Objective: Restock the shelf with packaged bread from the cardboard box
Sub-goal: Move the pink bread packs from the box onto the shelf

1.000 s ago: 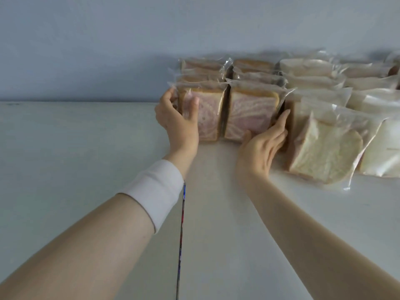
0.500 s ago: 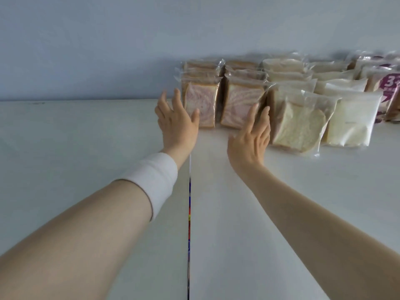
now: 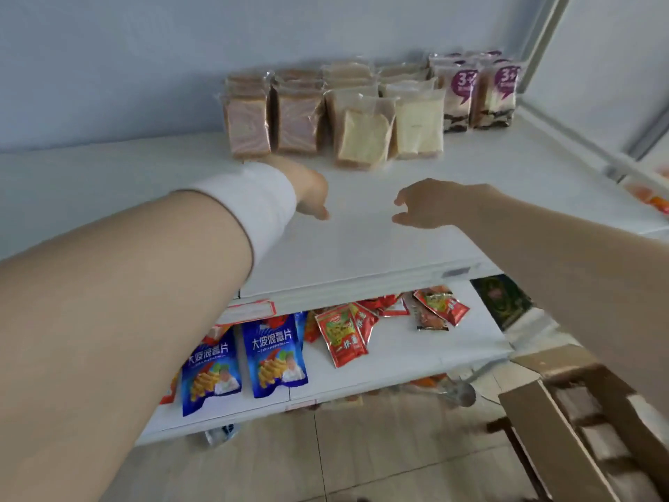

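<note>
Left hand (image 3: 312,193), right hand (image 3: 425,206): empty, relaxed, apart; bread packs (image 3: 297,117) beyond both, front pack (image 3: 364,139) leaning, liable to topple if clipped by either wrist.

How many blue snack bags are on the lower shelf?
2 blue bags on the lower shelf: one partly behind the left arm, one just right of it. The arm may hide more.
</note>
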Demonstrator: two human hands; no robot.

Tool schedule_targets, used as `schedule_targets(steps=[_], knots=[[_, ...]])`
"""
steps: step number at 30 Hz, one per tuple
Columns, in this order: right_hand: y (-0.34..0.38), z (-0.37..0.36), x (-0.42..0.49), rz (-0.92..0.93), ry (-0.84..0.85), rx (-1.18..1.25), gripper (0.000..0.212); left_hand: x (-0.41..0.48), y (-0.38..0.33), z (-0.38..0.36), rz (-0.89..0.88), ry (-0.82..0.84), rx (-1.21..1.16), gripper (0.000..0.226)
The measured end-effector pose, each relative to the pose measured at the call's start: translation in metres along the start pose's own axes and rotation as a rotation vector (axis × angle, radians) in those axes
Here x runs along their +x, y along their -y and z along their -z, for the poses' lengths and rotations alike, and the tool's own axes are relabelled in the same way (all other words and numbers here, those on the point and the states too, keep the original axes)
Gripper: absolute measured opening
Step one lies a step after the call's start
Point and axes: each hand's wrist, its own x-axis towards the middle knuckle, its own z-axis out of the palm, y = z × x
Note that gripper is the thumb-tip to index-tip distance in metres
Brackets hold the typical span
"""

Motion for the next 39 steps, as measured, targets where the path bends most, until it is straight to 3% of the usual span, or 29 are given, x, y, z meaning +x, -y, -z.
schedule_targets(steps=[7, 11, 15, 23, 28, 33, 37, 39], knots=[[-0.077, -0.051, -0.11, -0.131, 0.141, 0.03, 0.051, -0.02, -0.145, 0.018, -0.336, 0.143, 0.009, 0.055], [-0.151, -0.099, -0.17, -0.253, 0.208, 0.153, 0.048, -0.034, -0.253, 0.026, -0.517, 0.086, 0.176, 0.038], [-0.24, -0.157, -0.226, -0.392, 0.213, 0.233, 0.048, -0.041, -0.363, 0.03, -0.631, 0.027, 0.181, 0.049], [-0.374, -0.309, -0.312, -0.66, 0.465, 0.433, 0.052, -0.011, -0.569, -0.015, -0.835, 0.252, 0.279, 0.049], [-0.421, -0.399, -0.305, -0.712, 0.566, 0.579, 0.043, 0.035, -0.653, -0.054, -0.881, 0.404, 0.266, 0.048], [-0.432, -0.513, -0.255, -0.849, 0.592, 0.879, 0.043, 0.112, -0.731, -0.12, -0.888, 0.542, 0.211, 0.047], [-0.424, -0.601, -0.216, -1.005, 0.809, 1.214, 0.059, 0.17, -0.785, -0.187, -0.86, 0.696, 0.164, 0.049], [-0.434, -0.64, -0.197, -1.123, 0.789, 1.336, 0.068, 0.195, -0.811, -0.219, -0.822, 0.739, 0.093, 0.052]])
